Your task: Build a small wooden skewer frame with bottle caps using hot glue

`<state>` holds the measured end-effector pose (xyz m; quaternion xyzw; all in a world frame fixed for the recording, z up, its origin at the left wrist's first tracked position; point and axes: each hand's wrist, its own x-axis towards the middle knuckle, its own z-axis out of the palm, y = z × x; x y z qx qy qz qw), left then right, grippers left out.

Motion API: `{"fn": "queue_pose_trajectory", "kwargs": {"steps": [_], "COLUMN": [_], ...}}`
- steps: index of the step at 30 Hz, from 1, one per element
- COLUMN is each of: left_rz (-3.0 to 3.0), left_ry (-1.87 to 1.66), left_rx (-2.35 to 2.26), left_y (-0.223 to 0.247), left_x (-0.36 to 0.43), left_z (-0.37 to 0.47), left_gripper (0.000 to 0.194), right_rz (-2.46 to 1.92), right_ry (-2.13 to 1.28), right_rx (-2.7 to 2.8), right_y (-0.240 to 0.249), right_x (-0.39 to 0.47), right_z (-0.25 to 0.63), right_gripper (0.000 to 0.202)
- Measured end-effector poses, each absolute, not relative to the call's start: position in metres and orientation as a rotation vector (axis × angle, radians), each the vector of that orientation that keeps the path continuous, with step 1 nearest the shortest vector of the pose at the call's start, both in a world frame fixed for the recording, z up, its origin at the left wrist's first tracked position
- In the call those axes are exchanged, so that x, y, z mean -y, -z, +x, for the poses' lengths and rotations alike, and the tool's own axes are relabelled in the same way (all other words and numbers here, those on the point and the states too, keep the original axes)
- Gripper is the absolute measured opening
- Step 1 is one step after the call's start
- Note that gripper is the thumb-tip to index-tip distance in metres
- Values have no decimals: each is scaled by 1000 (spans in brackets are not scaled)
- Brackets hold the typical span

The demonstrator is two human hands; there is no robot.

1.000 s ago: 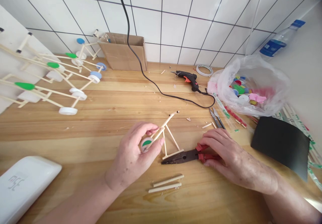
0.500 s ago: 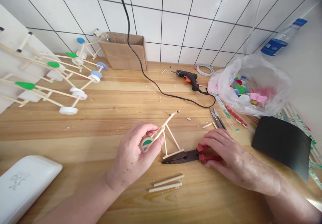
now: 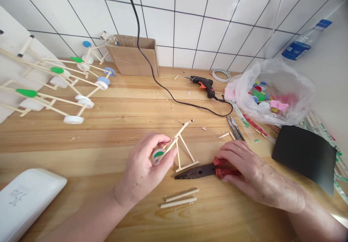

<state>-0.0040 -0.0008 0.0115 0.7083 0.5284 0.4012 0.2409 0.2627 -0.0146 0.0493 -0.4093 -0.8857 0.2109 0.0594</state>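
Observation:
Between thumb and fingers, my left hand (image 3: pixel 148 162) holds a small wooden stick frame (image 3: pixel 187 148) at mid-table. A round white cap (image 3: pixel 158 156) with a green patch shows beside those fingers. My right hand (image 3: pixel 247 167) is closed on the red handles of dark long-nose pliers (image 3: pixel 200 171). The pliers' jaws point left, just below the frame's bottom crossbar, and look closed. Two loose sticks (image 3: pixel 178 202) lie on the wooden table (image 3: pixel 114 155) below the pliers.
Stick models with caps (image 3: pixel 57 70) stand at the left, beside a cardboard box (image 3: pixel 133 57). A glue gun (image 3: pixel 204 85), tape roll (image 3: pixel 221 75), snips (image 3: pixel 236 128), plastic bag (image 3: pixel 272 90) and black sheet (image 3: pixel 304 155) lie right. A white device (image 3: pixel 32 198) is front left.
The pliers in my right hand have shifted slightly downward, away from the frame's bottom crossbar. My left hand and the stick frame look nearly unchanged.

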Motion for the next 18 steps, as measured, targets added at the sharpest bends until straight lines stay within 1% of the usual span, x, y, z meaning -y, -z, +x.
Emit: {"fn": "queue_pose_trajectory", "kwargs": {"steps": [18], "left_rz": [1974], "left_ry": [-1159], "left_rx": [-1456], "left_y": [-12], "left_x": [1], "left_z": [-4], "left_gripper": [5], "right_rz": [-1239], "right_ry": [-593], "right_rx": [2660], "right_y": [-52], "right_x": [14], "right_z": [260], "right_gripper": [30]}}
